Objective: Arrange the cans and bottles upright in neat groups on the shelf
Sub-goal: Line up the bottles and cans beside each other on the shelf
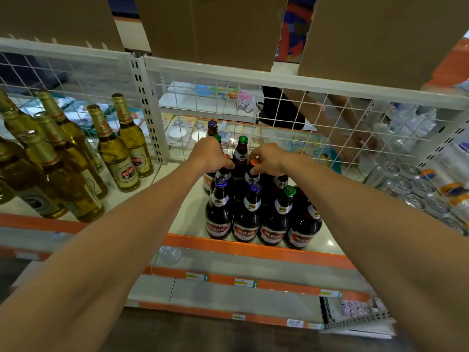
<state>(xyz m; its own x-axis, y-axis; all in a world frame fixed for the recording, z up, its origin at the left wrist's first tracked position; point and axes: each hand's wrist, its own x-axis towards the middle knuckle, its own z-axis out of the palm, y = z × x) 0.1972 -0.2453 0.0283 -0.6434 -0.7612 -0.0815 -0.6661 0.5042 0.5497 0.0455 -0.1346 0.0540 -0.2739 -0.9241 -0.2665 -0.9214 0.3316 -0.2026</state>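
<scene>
Bottles (247, 217) upright on shelf (330, 240)

Upright dark bottles (247, 214) grouped on white shelf (187, 217)

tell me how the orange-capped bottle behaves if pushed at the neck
The orange-capped bottle looks like tall, narrow glass, so it probably tips easily pushed high. Neighbouring dark bottles stand close, so it may clink rather than fall.

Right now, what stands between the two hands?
In the head view, a dark bottle with a green cap stands upright between the left hand and the right hand.
</scene>
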